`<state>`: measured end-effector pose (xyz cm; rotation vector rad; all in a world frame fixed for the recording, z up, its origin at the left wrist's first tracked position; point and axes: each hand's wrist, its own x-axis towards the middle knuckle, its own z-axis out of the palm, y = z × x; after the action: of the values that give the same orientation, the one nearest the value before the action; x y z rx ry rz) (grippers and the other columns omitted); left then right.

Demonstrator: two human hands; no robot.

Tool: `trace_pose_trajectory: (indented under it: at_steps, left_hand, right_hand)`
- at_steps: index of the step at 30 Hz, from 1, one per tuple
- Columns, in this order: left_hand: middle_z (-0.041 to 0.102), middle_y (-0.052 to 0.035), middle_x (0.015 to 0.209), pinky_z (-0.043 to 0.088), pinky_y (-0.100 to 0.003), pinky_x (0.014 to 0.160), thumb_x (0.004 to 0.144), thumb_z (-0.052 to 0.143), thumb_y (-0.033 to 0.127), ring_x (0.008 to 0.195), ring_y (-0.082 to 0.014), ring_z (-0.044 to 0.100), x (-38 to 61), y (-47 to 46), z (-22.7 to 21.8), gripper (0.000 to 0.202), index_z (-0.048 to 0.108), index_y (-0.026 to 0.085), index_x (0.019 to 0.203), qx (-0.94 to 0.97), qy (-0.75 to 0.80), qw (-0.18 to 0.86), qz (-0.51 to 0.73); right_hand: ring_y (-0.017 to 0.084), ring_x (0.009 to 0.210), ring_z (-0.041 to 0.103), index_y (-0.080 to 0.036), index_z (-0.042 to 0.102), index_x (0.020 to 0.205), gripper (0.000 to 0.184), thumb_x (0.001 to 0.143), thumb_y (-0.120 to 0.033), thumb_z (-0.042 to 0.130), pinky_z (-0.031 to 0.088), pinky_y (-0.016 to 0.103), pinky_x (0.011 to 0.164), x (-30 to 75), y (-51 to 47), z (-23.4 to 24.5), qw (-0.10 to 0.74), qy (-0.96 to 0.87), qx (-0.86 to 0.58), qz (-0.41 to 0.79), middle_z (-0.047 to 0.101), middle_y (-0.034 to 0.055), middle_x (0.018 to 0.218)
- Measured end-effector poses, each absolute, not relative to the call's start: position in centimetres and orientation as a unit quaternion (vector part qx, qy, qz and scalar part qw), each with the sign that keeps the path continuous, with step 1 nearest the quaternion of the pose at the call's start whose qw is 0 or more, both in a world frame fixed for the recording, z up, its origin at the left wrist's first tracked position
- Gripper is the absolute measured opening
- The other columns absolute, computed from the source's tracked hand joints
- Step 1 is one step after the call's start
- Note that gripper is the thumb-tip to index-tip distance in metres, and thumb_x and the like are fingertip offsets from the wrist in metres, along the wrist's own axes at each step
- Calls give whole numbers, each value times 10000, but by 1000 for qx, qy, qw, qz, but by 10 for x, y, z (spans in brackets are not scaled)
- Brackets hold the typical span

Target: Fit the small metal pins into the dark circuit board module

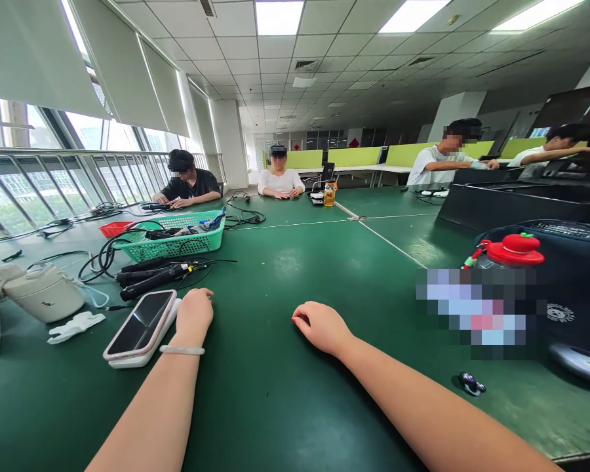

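Note:
My left hand [194, 313] rests on the green table [295, 275] with its fingers curled under, right beside a phone [140, 324] that lies on a white pad. A bracelet circles that wrist. My right hand [322, 326] lies loosely curled on the table, knuckles up, with nothing visible in it. Ahead of the left hand lie black microphones [152, 275] with cables, and behind them a green basket [174, 239] of cables.
A cream jug [42, 292] and a white glove [76, 324] sit at the left. A red-capped bottle [514, 252] and a dark bag [570, 282] stand at the right, with small earbuds [472, 383] near the edge. Several people sit at the far side.

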<state>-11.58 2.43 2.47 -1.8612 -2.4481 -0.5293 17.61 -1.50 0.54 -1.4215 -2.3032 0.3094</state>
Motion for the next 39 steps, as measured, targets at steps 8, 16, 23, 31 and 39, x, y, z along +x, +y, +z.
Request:
trace_pose_trajectory:
  at_steps: [8, 16, 23, 31, 39]
  left_hand:
    - [688, -158, 1015, 462, -349, 790, 757, 596, 219, 957, -301, 624, -119, 23, 26, 253, 689, 149, 981, -593, -793, 26, -135]
    - [683, -142, 1021, 453, -369, 799, 811, 517, 295, 982, -309, 604, -112, 23, 30, 295, 677, 187, 1034, -598, -789, 44, -132]
    - [652, -154, 1039, 405, -385, 864, 794, 505, 225, 1001, -301, 563, -117, 32, 18, 268, 698, 162, 969, -593, -767, -32, -243]
    - [695, -35, 861, 424, -298, 733, 771, 533, 235, 848, -236, 602, -93, 34, 16, 253, 698, 187, 956, -641, -681, -172, -309]
    - [680, -93, 1039, 456, -297, 845, 784, 582, 342, 933, -184, 606, 9, -5, 14, 331, 656, 147, 1042, -678, -416, -482, -367]
  right_hand:
    - [141, 768, 589, -207, 668, 844, 213, 875, -259, 464, 421, 257, 681, 178, -15, 6, 213, -831, -499, 122, 652, 22, 855]
    - [138, 761, 583, -209, 672, 848, 211, 874, -252, 467, 420, 255, 676, 177, -14, 7, 203, -834, -499, 121, 648, 23, 851]
    - [136, 755, 579, -210, 677, 842, 202, 869, -246, 481, 418, 252, 676, 178, -14, 7, 206, -837, -490, 129, 643, 19, 836]
    - [123, 725, 556, -195, 675, 845, 153, 852, -249, 532, 415, 243, 672, 178, -9, 5, 204, -842, -473, 161, 618, 21, 806]
    - [145, 756, 569, -187, 675, 926, 219, 771, -341, 667, 431, 250, 699, 177, -3, 1, 203, -844, -470, 160, 597, 31, 826]
